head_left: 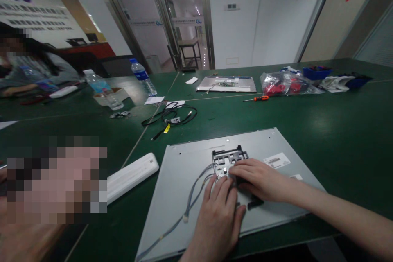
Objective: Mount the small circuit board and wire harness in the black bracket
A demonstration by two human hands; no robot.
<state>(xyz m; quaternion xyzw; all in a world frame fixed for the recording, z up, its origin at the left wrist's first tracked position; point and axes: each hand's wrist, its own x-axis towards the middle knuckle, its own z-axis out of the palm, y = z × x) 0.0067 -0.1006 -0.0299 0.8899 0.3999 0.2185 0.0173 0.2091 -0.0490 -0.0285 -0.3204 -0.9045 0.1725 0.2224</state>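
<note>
A flat silver-grey display panel (181,188) lies back side up on the table in front of me. On its middle sits a metal bracket (229,157) with cut-outs and black end pieces. My left hand (217,213) is closed on the bracket's near left side, its fingertips at the edge and the thumb lower right. My right hand (260,178) grips the bracket's right side with bent fingers, hiding much of it. Grey cables (192,198) with a white connector run from the bracket's left across the panel.
A person's blurred hand (55,184) is at the left, beside a white bar-shaped case (133,176). Beyond are a black cable (184,116), water bottles (143,77), an orange screwdriver (259,98), another panel (208,85) and a plastic bag (284,84). Another person (58,65) sits far left.
</note>
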